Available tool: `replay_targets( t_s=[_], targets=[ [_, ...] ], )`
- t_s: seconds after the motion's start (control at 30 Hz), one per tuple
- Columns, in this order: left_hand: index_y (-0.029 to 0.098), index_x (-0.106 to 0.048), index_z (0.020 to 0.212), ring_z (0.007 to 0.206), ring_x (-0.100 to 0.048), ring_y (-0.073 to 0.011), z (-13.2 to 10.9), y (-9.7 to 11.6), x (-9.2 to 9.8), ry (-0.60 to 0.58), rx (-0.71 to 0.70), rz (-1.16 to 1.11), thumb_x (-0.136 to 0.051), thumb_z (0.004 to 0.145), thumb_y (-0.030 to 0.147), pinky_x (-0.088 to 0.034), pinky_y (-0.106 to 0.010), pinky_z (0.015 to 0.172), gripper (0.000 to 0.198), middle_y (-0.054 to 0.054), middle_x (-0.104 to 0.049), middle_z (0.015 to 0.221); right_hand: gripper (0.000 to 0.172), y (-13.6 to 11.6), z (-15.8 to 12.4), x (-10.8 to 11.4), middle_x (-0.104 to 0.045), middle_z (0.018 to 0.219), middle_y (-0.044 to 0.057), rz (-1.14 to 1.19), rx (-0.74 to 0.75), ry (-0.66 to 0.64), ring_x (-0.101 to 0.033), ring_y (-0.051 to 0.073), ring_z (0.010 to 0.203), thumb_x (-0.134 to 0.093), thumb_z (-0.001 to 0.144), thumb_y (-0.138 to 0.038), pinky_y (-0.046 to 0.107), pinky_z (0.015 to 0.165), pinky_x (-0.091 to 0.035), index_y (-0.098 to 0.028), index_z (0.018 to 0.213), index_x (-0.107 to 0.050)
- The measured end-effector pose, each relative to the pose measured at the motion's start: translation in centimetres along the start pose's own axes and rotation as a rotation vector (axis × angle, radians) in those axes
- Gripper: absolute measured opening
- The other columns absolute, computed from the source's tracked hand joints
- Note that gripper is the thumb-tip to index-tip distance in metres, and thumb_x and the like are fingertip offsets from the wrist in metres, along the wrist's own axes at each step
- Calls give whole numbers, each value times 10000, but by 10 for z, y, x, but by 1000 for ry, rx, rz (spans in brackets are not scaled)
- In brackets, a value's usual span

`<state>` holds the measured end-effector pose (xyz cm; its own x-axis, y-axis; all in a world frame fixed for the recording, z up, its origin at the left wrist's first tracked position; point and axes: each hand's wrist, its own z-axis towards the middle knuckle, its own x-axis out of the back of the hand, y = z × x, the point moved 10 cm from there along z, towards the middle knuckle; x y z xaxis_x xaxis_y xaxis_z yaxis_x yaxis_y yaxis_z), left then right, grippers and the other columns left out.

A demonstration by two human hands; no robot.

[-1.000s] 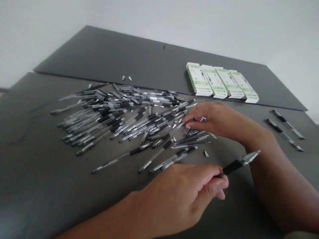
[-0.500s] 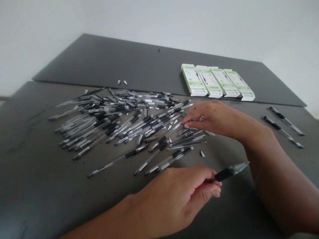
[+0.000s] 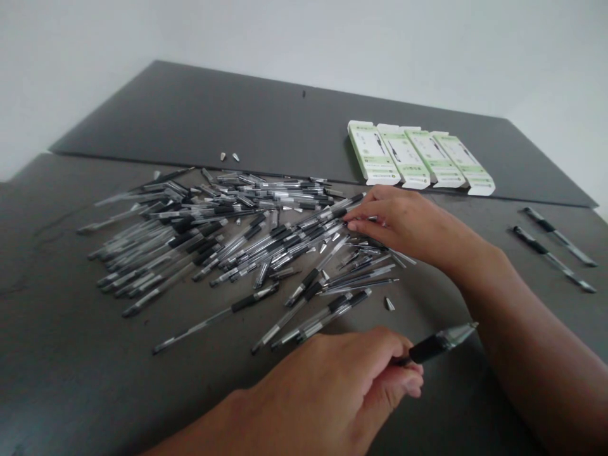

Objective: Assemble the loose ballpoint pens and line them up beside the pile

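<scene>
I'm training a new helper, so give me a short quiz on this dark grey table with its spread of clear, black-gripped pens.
1. Which hand grips the clear plastic pen with a black rubber grip, away from the pile of pens?
2. True or false: the four flat white-and-green cardboard boxes lie in a row beyond the pile.
3. How many separate black-gripped pens lie at the far right of the dark grey table?

Key:
1. The left hand
2. True
3. Two
</scene>
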<state>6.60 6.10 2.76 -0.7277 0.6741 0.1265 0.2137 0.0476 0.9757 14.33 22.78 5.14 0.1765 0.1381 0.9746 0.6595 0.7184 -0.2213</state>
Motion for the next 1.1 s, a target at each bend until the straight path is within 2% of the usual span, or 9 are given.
replay_targets(
  t_s=[0.13,0.3,0.53,0.67,0.73,0.87,0.97,1.1],
  targets=[
    [221,-745,1144,1075,-820,-221,2,-1,0,-43,-1,30,-561,1132,348,-565,-287,891,224,-42,-857,1172,322,-6,3,-4,-727,1053,88,22,-9,7,-708,250,940,-612,1107,-424,383,861,-517,-240,1228,-847],
    [215,-744,1122,1011,-818,-182,4,1,2,-34,-27,30,-573,1129,332,-553,-248,869,207,-27,-861,1115,274,-9,4,-5,-734,1046,86,42,1,19,-703,242,907,-685,1069,-395,369,818,-508,-232,1208,-856],
    [215,-750,1118,1000,-811,-187,4,-2,3,-19,-13,52,-588,1118,319,-551,-255,845,192,-31,-856,1109,218,-9,4,-2,-748,1038,73,89,48,13,-704,223,873,-736,1035,-372,356,776,-519,-239,1139,-873],
    [224,-760,1098,963,-808,-179,1,-1,3,13,-10,37,-593,1123,332,-555,-246,837,200,-19,-860,1082,284,-11,4,-2,-767,1012,58,122,58,-30,-720,220,895,-683,1071,-477,351,797,-532,-280,1120,-882],
    [237,-764,1105,975,-810,-183,0,-1,4,41,9,41,-593,1128,350,-563,-252,854,206,-14,-861,1089,364,-14,5,1,-766,986,60,122,50,14,-720,219,883,-640,1086,-544,354,802,-531,-276,1089,-886],
    [248,-762,1122,981,-816,-193,-2,1,3,60,1,45,-625,1119,394,-572,-250,834,200,-13,-862,1086,345,-26,9,5,-750,1058,94,141,57,139,-705,230,914,-614,1110,-461,376,828,-546,-252,1231,-861],
    [250,-762,1120,979,-816,-188,-3,1,4,71,-8,53,-626,1122,399,-572,-240,835,202,-8,-860,1072,349,-38,11,-5,-722,1104,107,155,98,111,-700,236,940,-602,1115,-381,379,856,-549,-240,1347,-821],
    [243,-763,1114,993,-821,-191,-1,1,3,51,-32,47,-636,1117,372,-572,-242,854,182,-14,-865,1082,340,-42,10,-11,-719,1106,109,137,107,56,-709,252,969,-610,1112,-375,392,869,-548,-232,1320,-837]
  ],
)
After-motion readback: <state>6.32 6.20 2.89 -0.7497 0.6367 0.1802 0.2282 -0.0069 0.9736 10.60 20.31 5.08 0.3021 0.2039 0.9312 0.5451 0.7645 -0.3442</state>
